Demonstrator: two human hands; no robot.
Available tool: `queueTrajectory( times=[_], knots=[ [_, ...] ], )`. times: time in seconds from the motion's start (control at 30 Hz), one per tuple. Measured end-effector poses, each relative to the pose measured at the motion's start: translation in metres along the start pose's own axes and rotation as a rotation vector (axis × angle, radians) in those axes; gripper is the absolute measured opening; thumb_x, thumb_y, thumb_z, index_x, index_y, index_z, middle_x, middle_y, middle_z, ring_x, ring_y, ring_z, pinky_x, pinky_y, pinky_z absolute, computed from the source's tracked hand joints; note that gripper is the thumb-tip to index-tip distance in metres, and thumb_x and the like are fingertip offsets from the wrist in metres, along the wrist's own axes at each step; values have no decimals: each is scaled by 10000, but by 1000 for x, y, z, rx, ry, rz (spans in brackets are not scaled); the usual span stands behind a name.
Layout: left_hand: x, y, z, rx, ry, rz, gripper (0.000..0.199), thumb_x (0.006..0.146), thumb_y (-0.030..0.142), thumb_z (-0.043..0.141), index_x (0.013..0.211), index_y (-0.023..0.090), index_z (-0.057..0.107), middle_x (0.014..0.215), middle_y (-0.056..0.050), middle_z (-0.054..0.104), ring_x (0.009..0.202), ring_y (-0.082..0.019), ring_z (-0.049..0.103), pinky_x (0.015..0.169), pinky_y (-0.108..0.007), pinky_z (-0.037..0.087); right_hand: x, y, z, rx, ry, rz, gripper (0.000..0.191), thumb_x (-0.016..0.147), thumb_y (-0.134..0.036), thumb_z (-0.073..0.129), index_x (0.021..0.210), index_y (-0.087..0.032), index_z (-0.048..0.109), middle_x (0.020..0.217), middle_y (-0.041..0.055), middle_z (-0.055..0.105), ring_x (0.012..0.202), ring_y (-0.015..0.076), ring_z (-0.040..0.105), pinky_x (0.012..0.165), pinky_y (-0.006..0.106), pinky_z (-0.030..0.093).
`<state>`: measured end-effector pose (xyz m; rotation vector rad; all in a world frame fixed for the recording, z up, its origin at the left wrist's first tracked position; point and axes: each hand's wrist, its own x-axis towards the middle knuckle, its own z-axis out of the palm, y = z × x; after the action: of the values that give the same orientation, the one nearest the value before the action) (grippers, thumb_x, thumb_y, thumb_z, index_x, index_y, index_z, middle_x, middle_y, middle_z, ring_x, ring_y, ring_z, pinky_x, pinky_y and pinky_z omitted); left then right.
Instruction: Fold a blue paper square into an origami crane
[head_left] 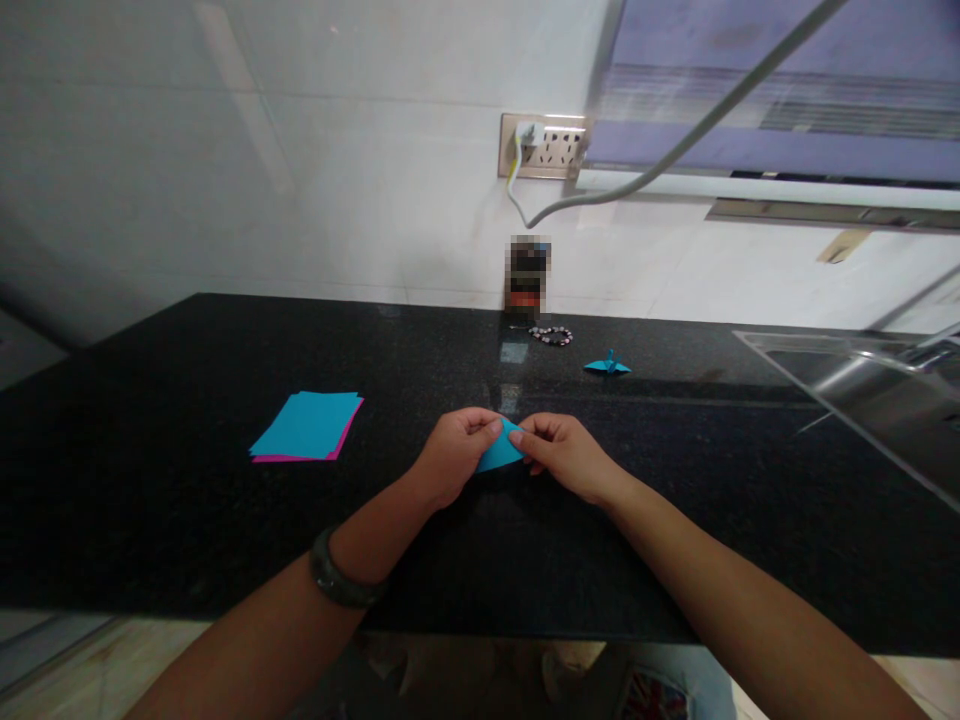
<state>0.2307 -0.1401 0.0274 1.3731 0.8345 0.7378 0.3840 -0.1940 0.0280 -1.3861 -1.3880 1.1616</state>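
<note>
A small folded piece of blue paper (501,452) is held between my two hands above the dark countertop. My left hand (459,450) pinches its left side, thumb on top. On the right side, my right hand (562,450) grips the paper between thumb and fingers. The fingers beneath the paper are partly hidden. A stack of square sheets (307,425), blue on top with pink showing at the edge, lies to the left. Behind my right hand rests a folded blue paper crane (608,366).
A beaded bracelet (551,336) lies near the wall beside a blurred dark object (527,275). A metal sink (885,390) is set into the countertop (187,520) at right. A cable (637,185) runs from a wall socket (559,148).
</note>
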Motion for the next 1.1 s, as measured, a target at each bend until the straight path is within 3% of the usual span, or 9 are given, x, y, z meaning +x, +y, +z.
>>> queueTrajectory(
  times=[0.3, 0.6, 0.83, 1.1],
  knots=[
    [0, -2, 0, -12, -16, -25, 232, 713, 292, 568, 840, 108, 630, 683, -45, 619, 602, -129, 543, 564, -257, 411, -1, -2, -1, -11, -14, 26, 258, 743, -399, 543, 693, -146, 563, 580, -25, 501, 473, 66, 445, 444, 193, 372],
    [1, 5, 1, -107, -26, -153, 185, 723, 291, 518, 760, 129, 599, 607, -22, 581, 561, -129, 559, 511, -241, 426, 1, 1, -2, -17, -14, 44, 277, 730, -418, 545, 680, -145, 551, 571, -22, 490, 476, 67, 432, 448, 190, 366],
    [-2, 4, 1, -33, -35, -82, 246, 621, 318, 668, 742, 122, 584, 606, 2, 580, 503, -73, 496, 469, -190, 370, 0, 1, 0, -107, -23, -12, 301, 756, -426, 515, 629, -153, 520, 541, -22, 473, 461, 69, 414, 440, 192, 335],
    [-2, 2, 1, 44, -26, -57, 218, 660, 321, 628, 728, 118, 592, 578, 3, 567, 471, -69, 458, 441, -191, 330, 1, 5, 0, -175, -25, -33, 281, 757, -403, 515, 627, -154, 534, 519, -26, 475, 452, 71, 405, 435, 196, 309]
  ],
)
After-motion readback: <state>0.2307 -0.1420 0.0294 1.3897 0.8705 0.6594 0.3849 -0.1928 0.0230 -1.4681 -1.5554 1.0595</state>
